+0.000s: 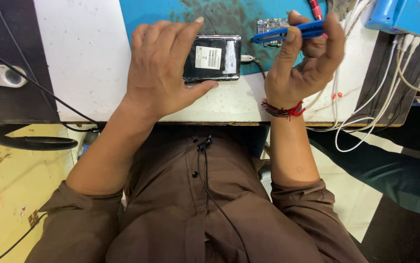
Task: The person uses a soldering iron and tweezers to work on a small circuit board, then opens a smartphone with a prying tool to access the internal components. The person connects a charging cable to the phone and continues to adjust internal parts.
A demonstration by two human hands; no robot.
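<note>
The left hand [164, 68] lies palm-down, clasping a black phone [216, 57] on the table [88, 63]. The right hand [303, 63], raised, pinches blue tweezers [283, 33]. White cables [365, 107] trail beside it.

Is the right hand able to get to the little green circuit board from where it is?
Probably yes: the right hand holds blue tweezers whose tip lies right over the circuit board, with nothing between them.

Black slab-shaped phone [213, 57], back side up, white label and silvery patch on the back. Lying flat at upper centre of the frame, on the edge of a blue-green mat, a cable plugged into its right end. Blue tweezers [288, 33] at upper right, held nearly level above the bench, slim tips pointing left.
</note>
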